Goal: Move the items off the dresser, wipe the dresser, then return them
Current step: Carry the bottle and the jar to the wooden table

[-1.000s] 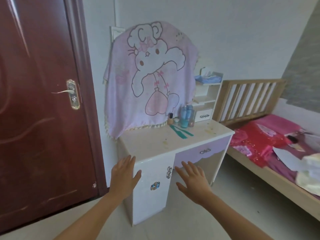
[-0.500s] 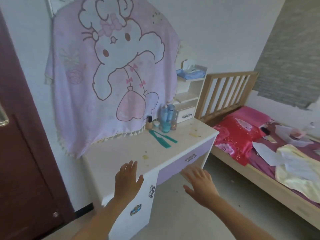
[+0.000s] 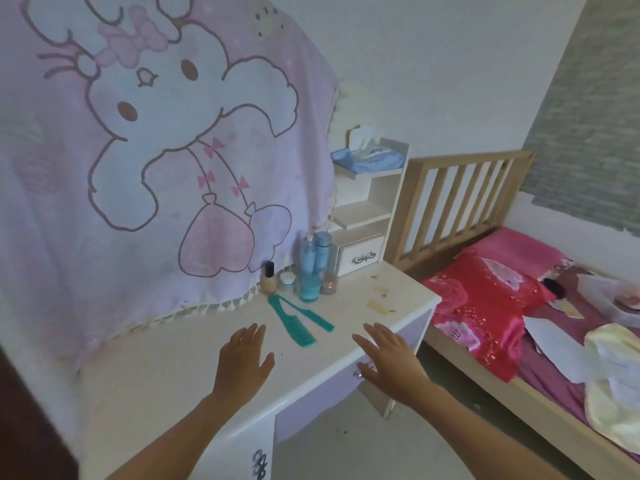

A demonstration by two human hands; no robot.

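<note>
- While both hands are flat, with straight, slightly spread fingers that hold nothing, the left hand (image 3: 242, 362) is above the desk (image 3: 166, 368) and the right hand (image 3: 388, 358) above its front edge.
- Two green combs (image 3: 294, 320) lie on the desk between the hands, a little farther back; neither hand is clearly nearer.
- Their long axes run from back-left to front-right: the handles point toward the bottles (image 3: 313, 265), the toothed ends toward the person.

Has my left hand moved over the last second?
Yes. The left hand went forward, from the dresser front to over its top, nearer the combs.
</note>
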